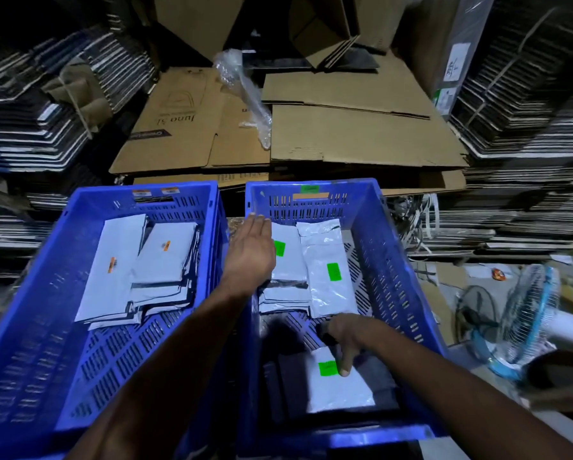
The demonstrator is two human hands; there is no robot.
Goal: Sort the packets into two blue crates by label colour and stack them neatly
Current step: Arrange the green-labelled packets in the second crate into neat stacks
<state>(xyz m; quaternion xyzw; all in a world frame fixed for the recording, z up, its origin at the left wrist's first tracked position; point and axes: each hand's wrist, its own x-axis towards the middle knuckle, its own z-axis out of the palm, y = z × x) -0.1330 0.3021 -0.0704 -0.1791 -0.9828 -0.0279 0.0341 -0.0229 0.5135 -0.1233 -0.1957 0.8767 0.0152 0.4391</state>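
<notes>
Two blue crates stand side by side. The left crate (36,293) holds white packets with orange labels (165,254) in overlapping piles. The right crate (398,260) holds a stack of white packets with green labels (288,260) and a single green-label packet (331,273) beside it. My left hand (251,250) reaches over the right crate's left wall, fingers straight, lying flat on that stack. My right hand (344,340) is low in the near end of the right crate, its thumb and fingers on another green-label packet (338,383) that lies over dark packets.
Flattened cardboard boxes (344,134) lie just behind the crates, with a roll of clear plastic (245,91) on them. Tall stacks of flat dark sheets (29,121) close in left and right. A blue fan (527,320) lies on the floor at the right.
</notes>
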